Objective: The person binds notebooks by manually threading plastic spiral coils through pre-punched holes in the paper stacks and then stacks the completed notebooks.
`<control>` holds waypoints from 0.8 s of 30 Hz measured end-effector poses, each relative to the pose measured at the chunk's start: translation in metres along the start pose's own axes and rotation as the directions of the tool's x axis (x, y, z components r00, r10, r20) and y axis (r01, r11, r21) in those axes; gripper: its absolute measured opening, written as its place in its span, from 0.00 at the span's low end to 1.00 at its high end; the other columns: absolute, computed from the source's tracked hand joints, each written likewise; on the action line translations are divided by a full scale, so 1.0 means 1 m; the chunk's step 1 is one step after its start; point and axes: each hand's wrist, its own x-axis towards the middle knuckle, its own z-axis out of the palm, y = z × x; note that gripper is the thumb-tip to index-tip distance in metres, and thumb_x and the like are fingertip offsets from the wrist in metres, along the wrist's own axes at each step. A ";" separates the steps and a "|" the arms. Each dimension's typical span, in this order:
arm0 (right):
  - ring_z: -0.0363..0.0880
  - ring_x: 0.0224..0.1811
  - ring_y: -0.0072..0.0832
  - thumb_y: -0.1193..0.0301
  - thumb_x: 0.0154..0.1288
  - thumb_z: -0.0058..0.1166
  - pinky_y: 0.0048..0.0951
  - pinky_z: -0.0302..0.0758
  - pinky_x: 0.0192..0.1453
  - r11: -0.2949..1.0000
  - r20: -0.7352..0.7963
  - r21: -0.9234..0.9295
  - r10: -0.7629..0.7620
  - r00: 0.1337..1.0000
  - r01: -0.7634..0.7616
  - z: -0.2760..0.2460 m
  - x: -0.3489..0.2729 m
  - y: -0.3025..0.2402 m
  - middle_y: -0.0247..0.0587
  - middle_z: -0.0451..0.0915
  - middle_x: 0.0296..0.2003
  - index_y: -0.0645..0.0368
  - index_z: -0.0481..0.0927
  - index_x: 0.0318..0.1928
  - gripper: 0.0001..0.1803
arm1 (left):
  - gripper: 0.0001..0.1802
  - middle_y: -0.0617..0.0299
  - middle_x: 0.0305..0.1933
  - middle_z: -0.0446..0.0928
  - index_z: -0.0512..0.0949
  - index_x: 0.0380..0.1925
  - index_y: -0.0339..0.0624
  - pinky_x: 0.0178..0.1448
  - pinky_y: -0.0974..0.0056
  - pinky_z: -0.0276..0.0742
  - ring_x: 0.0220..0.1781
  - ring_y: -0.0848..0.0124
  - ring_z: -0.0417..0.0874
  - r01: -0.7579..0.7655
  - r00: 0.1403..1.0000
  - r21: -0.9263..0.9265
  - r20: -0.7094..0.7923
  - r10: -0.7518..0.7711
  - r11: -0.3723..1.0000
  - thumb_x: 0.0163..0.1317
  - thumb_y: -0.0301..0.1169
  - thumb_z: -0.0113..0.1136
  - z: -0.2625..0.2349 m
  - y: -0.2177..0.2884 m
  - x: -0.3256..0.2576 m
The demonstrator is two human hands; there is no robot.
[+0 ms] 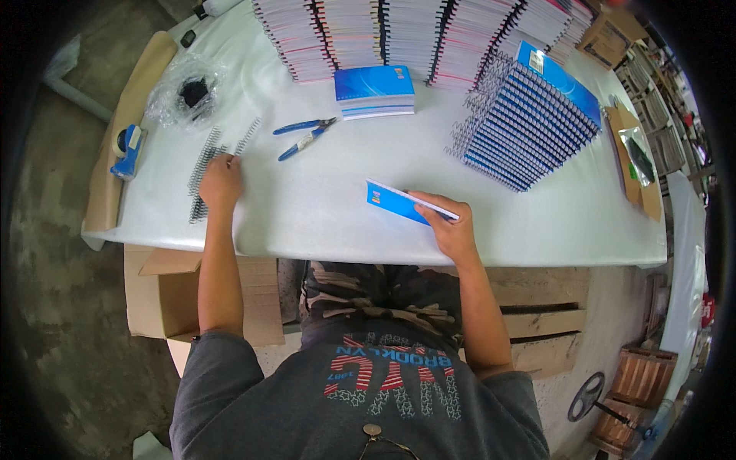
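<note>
Blue card and white paper are what I am seeing pinched in the right hand (pixel 454 230), just right of centre in the frame: the fingers are curling over the upper edge of a thin blue pad (pixel 399 203) and tilting it up off the table (pixel 322 215), probably so the punched edge is facing toward the other hand. The left hand (pixel 220 184), at the left of the frame, is lying palm down with fingers half curled on the black wire coils (pixel 205 165); I cannot tell whether it is actually gripping one or only pressing on them. The coils are lying side by side near that hand, seemingly so each is coming easily to reach. Just above centre, blue-handled pliers (pixel 305 134) are resting between the two hands, near either. Beyond them a short stack of blue pads (pixel 374 92) is sitting, with tall stacks (pixel 383 34) lining the upper edge. At the upper right, bound notebooks (pixel 529 115) are fanning out in a leaning pile, well apart from the loose coils. A tape dispenser (pixel 126 149) and a plastic bag (pixel 188 93) are sitting at the upper left.
</note>
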 end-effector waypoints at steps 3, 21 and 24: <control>0.78 0.38 0.18 0.80 0.59 0.54 0.19 0.73 0.45 1.000 0.002 0.005 0.018 1.000 -0.018 -0.003 -0.001 -0.002 0.39 0.84 0.38 0.63 0.82 0.43 0.11 | 0.13 0.59 0.37 0.80 0.78 0.36 0.45 0.44 0.57 0.73 0.43 0.58 0.80 0.022 0.996 -0.186 -0.077 -0.037 0.982 0.59 0.41 0.56 -0.006 0.001 0.006; 0.75 0.36 0.25 0.75 0.53 0.63 0.25 0.73 0.44 0.996 -0.759 0.090 0.082 0.646 -0.021 -0.104 -0.045 -0.015 0.39 0.78 0.36 0.64 0.76 0.44 0.17 | 0.14 0.57 0.24 0.75 0.80 0.39 0.42 0.32 0.61 0.70 0.26 0.66 0.75 -0.442 0.816 -0.467 0.144 0.560 0.765 0.58 0.38 0.60 -0.022 0.138 -0.059; 0.76 0.37 0.28 0.76 0.51 0.64 0.29 0.74 0.45 0.983 -0.874 0.172 0.186 0.449 -0.072 -0.168 -0.069 -0.016 0.41 0.78 0.36 0.66 0.75 0.44 0.19 | 0.15 0.59 0.30 0.75 0.80 0.42 0.44 0.33 0.60 0.72 0.28 0.64 0.76 -0.718 0.694 -0.301 -0.238 0.680 0.628 0.57 0.38 0.61 0.003 0.170 -0.030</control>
